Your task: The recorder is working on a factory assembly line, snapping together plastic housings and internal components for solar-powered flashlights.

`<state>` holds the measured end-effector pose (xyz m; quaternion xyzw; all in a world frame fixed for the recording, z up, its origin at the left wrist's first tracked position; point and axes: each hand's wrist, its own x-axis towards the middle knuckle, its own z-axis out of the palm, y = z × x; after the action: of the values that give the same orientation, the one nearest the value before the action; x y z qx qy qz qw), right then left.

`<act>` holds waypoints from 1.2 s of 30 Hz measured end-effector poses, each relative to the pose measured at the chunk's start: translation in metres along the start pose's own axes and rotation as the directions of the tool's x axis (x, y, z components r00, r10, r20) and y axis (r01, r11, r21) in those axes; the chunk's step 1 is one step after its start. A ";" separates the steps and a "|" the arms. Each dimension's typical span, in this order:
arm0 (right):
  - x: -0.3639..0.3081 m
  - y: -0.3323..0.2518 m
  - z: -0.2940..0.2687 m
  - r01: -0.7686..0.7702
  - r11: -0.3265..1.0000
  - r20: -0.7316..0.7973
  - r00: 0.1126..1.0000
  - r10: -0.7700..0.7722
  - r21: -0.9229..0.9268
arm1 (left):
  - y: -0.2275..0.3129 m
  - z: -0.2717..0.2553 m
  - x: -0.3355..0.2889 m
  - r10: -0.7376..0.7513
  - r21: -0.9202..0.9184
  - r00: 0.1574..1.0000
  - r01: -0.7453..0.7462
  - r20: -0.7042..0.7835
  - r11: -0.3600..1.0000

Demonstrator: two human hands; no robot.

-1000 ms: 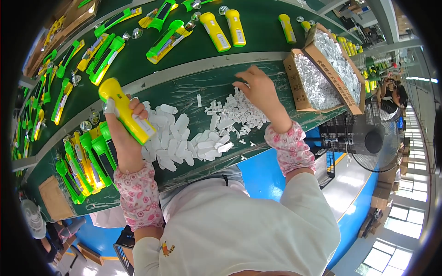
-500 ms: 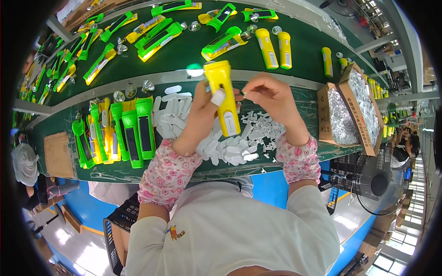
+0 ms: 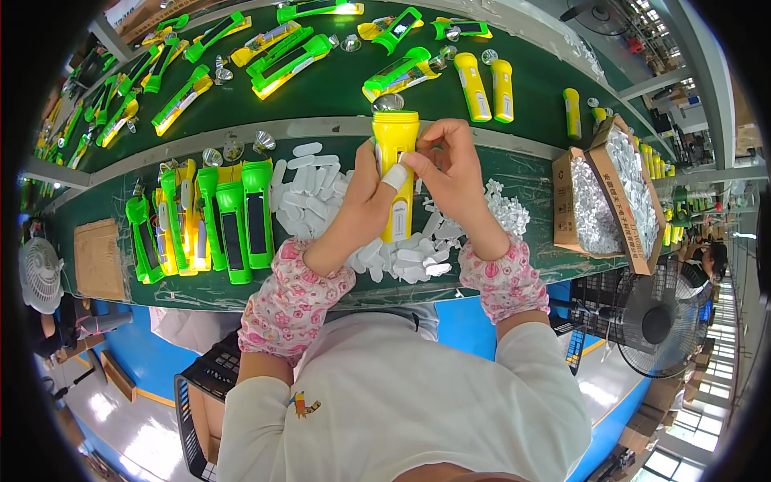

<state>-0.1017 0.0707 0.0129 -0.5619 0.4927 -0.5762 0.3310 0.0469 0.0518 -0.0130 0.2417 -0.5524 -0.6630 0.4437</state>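
At center frame, the left hand (image 3: 363, 207) grips a yellow flashlight housing (image 3: 401, 205), long axis near-vertical, lens end up; the right hand (image 3: 451, 173), at its right side, touches thumb to upper body, any held part hidden.

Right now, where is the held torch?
In the head view, above centre, the torch is in the left hand, with the right hand at its front; white strips show around its lower end.
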 end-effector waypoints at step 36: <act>0.284 0.055 -0.235 -0.161 0.419 -0.026 0.950 0.311 -0.894 | -0.051 -0.047 0.212 0.336 0.893 0.934 -0.047 -0.119 0.447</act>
<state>-0.3823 -0.1653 0.0805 -0.6160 0.7685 -0.1400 0.1019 -0.0351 -0.1543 -0.0387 0.4609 -0.7688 -0.1878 0.4015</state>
